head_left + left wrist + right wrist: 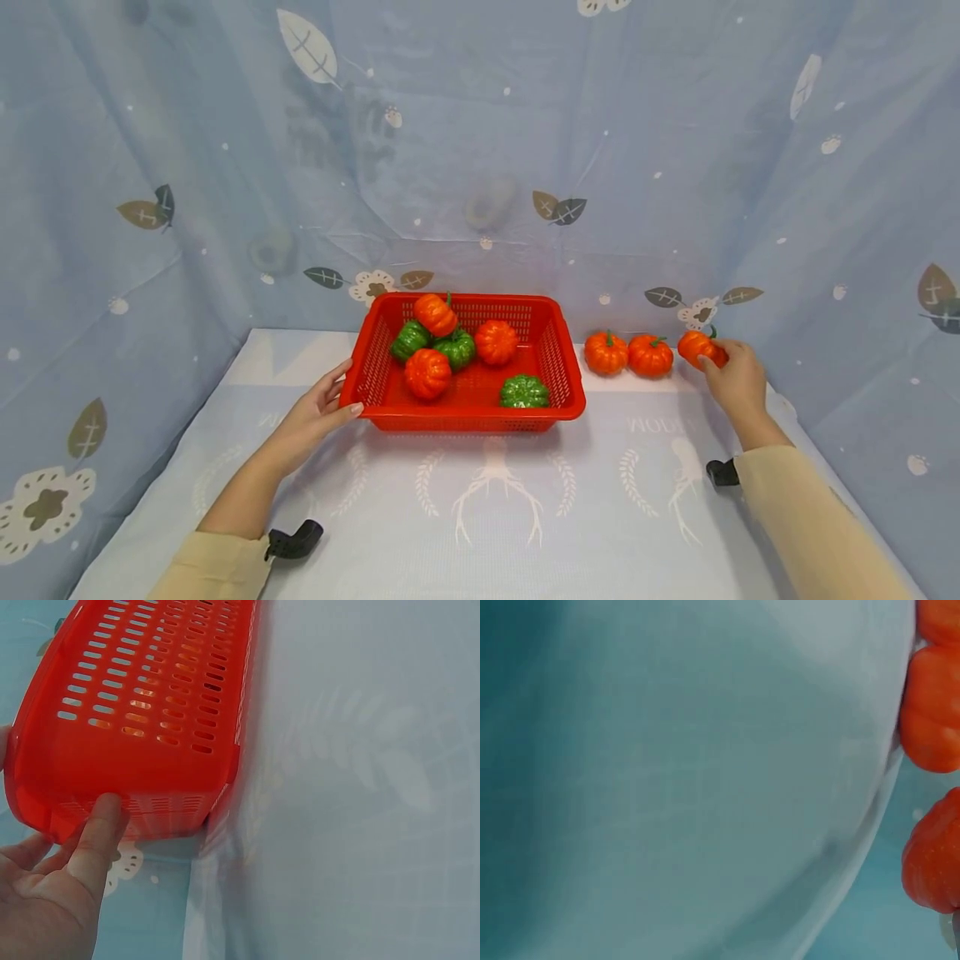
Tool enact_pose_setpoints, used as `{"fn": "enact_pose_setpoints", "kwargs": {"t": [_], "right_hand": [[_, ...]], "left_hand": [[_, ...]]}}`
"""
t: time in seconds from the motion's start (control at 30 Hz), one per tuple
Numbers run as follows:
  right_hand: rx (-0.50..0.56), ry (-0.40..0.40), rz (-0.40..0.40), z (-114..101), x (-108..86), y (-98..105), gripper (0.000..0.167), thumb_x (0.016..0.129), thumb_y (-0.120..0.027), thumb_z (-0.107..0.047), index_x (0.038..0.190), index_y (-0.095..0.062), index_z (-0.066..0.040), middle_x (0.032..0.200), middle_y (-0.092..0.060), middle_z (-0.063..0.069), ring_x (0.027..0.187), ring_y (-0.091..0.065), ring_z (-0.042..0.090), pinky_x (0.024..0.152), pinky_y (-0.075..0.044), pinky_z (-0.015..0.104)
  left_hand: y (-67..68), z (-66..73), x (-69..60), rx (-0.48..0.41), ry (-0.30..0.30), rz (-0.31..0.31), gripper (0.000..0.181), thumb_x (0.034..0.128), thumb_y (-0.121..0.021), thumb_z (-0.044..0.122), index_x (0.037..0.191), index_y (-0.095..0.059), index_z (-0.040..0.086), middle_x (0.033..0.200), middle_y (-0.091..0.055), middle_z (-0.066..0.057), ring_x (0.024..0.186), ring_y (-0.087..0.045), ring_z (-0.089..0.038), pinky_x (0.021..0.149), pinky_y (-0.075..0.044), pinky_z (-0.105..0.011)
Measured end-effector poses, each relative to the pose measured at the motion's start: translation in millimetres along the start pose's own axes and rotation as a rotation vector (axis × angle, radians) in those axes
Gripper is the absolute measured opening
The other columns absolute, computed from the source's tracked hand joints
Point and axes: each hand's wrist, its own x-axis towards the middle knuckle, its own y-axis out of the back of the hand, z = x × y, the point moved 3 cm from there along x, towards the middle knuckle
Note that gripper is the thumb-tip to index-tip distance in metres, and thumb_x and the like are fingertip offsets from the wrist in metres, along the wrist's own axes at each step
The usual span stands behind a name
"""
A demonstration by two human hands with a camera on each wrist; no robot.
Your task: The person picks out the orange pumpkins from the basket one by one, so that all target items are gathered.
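My left hand (311,421) grips the left end of a red perforated basket (465,412), its thumb by the front corner. In the left wrist view, the hand (56,900) has fingers against the basket's end wall (120,765). Off to the right, my right hand (738,383) pinches an orange pumpkin-shaped piece (697,346) with a green stem. That piece (934,859) shows at the right edge of the right wrist view. Two more orange pumpkins, one (606,353) nearer the basket and another (650,357), sit side by side left of this hand.
Inside the basket lie several pumpkins: orange ones (428,373) grouped with green ones (411,341) at the left and middle, and a green one (524,392) at the front right. Patterned blue cloth (480,167) rises behind the white-and-grey table covering (420,533).
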Motion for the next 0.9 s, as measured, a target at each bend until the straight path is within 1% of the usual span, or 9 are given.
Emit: {"fn": "enact_pose_setpoints", "kwargs": {"t": [0.1,0.3,0.53,0.67,0.8,0.9], "right_hand": [[-0.002,-0.029,-0.031,3.2,2.9,-3.1,0.044,0.097,-0.061,-0.009,0.133,-0.052,0.015,0.128,-0.048,0.039,0.117,-0.045,0.055,0.101,-0.038,0.066],[-0.006,-0.059,-0.052,10.4,4.7,-9.0,0.043,0.096,-0.061,-0.008,0.131,-0.053,0.016,0.126,-0.048,0.040,0.116,-0.046,0.055,0.103,-0.037,0.065],[0.039,-0.187,-0.139,22.7,6.7,-14.2,0.045,0.096,-0.059,-0.009,0.134,-0.051,0.014,0.135,-0.046,0.039,0.123,-0.042,0.054,0.106,-0.036,0.063],[0.090,-0.222,-0.125,21.8,8.0,-13.1,0.043,0.099,-0.055,-0.014,0.133,-0.054,0.013,0.134,-0.049,0.036,0.121,-0.045,0.051,0.105,-0.040,0.060],[0.117,-0.260,-0.087,20.6,9.2,-12.5,0.042,0.100,-0.054,-0.018,0.129,-0.058,0.012,0.132,-0.053,0.034,0.120,-0.047,0.048,0.104,-0.040,0.058],[0.132,-0.320,-0.099,21.4,9.9,-14.2,0.045,0.101,-0.056,-0.020,0.134,-0.055,0.010,0.136,-0.051,0.033,0.124,-0.045,0.048,0.107,-0.039,0.056]], "left_hand": [[-0.3,-0.5,1.2,-0.002,-0.001,-0.004,0.080,0.0974,-0.064,0.009,0.161,-0.015,0.012,0.155,-0.033,-0.026,0.138,-0.039,-0.045,0.094,-0.050,-0.022],[-1.6,-0.6,2.4,0.021,-0.004,-0.005,0.081,0.0968,-0.065,0.011,0.161,-0.016,0.012,0.154,-0.034,-0.026,0.137,-0.041,-0.046,0.095,-0.050,-0.024],[-2.4,-0.3,1.5,0.018,-0.006,-0.007,0.081,0.0967,-0.064,0.010,0.161,-0.016,0.012,0.154,-0.034,-0.027,0.137,-0.040,-0.046,0.095,-0.050,-0.024],[-1.0,0.3,1.3,0.024,-0.013,-0.004,0.081,0.0967,-0.065,0.011,0.161,-0.016,0.012,0.154,-0.034,-0.027,0.136,-0.041,-0.046,0.095,-0.051,-0.024],[0.6,0.7,0.6,0.029,-0.015,-0.001,0.080,0.0970,-0.064,0.010,0.161,-0.016,0.013,0.154,-0.034,-0.027,0.136,-0.041,-0.046,0.095,-0.050,-0.023],[0.9,1.0,0.3,0.024,-0.013,0.003,0.080,0.0970,-0.064,0.009,0.161,-0.016,0.013,0.154,-0.034,-0.026,0.137,-0.040,-0.046,0.095,-0.050,-0.023]]}}
